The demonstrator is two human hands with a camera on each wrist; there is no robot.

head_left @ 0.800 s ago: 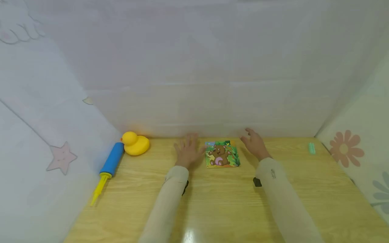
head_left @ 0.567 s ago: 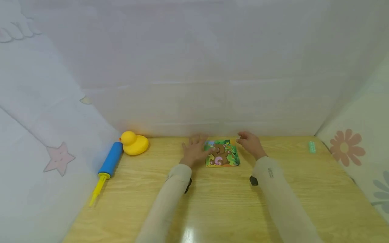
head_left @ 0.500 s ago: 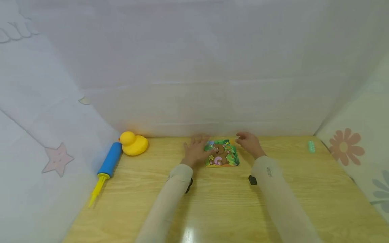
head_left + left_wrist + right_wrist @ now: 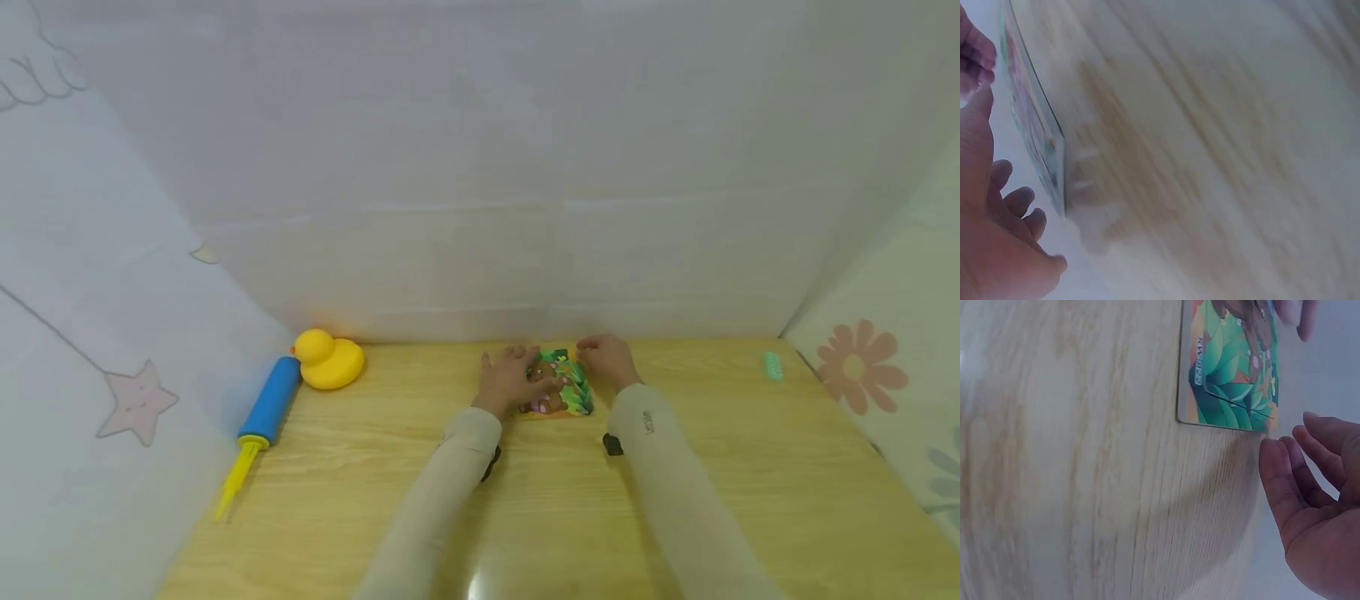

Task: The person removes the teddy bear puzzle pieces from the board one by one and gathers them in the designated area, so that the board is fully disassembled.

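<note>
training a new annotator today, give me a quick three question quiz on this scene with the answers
1. In the head view, which hand hides the left part of the picture board?
2. True or false: in the head view, the yellow duck is to the left of the picture board.
3. The pump is yellow and: A red; B blue; C green.

Key: 1. the left hand; 2. true; 3. B.

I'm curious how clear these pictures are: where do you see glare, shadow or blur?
Head view: bright glare on the wooden table at the bottom edge; left wrist view: the table's grain and bear-picture board look blurred; right wrist view: board crisper, a soft shadow near the right hand.
</note>
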